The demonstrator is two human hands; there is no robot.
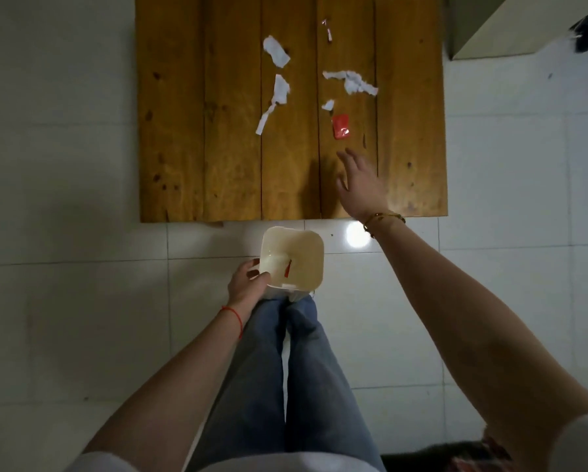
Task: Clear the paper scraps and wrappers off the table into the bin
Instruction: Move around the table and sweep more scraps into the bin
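A low wooden table (190,131) carries several torn white paper scraps: one at the upper middle (276,51), a long strip (274,102), a crumpled cluster to the right (352,82) and a small bit (328,104). A red wrapper (340,127) lies near the cluster, and a thin red-and-white wrapper (328,30) sits farther back. My right hand (360,182) hovers open over the table, fingers spread, just short of the red wrapper. My left hand (248,282) grips the rim of a cream square bin (311,257) held below the table's near edge; a red scrap lies inside.
White tiled floor (64,233) surrounds the table. My legs in blue jeans (285,369) stand right behind the bin. A pale cabinet or box (510,25) with a dark object beside it stands at the top right. A bright light reflection marks the tile by my right wrist.
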